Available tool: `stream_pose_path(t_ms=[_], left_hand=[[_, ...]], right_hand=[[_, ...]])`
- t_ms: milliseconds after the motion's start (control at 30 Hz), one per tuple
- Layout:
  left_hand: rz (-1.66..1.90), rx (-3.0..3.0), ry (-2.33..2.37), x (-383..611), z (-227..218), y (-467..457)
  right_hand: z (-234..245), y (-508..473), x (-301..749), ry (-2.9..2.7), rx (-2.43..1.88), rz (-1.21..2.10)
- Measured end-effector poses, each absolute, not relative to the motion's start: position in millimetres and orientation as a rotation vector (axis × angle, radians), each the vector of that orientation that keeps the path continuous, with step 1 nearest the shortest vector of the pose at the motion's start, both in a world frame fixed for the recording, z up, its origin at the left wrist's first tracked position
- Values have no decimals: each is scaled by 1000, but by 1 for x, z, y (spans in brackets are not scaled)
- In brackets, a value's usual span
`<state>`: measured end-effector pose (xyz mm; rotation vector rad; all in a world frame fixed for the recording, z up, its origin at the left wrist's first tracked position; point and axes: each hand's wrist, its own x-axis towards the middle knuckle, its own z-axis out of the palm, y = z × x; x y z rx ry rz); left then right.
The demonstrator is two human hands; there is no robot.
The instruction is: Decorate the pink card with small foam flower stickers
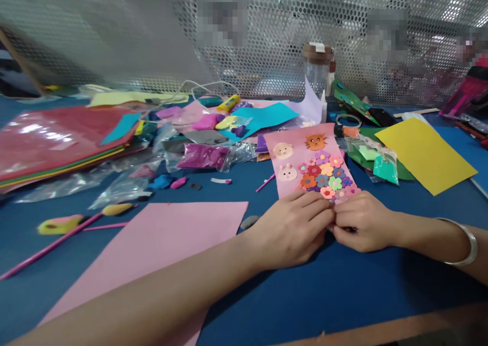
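Observation:
My left hand [295, 225] and my right hand [361, 221] meet at the near edge of a pink decorated sheet [297, 137]. Fingers on both are curled and pressed together, covering that edge; whatever they pinch is hidden. On the sheet sit an orange cat face [316, 142], two pale animal faces, one of them a pale round face [282, 150], and a cluster of colourful clay flowers [327, 169]. A white bracelet [470, 244] circles my right wrist. Under my left forearm lies a larger plain pink sheet [179, 234], with a grey lump [249, 222] beside its corner.
Pink sticks with yellow clay ends [61, 225] lie at left, near a stack of coloured sheets [64, 137]. Bagged purple clay [204, 156] and blue paper [263, 117] lie behind. A lidded cup [317, 64] stands by the perforated metal screen [267, 26]. Yellow paper [430, 153] is at right.

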<state>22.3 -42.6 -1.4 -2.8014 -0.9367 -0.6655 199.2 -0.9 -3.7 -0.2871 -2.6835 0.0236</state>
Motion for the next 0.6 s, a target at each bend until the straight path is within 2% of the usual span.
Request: stream_pose_path(t_ms=[600], left_hand=[[-652, -2803, -952, 23, -1, -43]], right_hand=[[-3, -1, 200, -2695, -335, 59]])
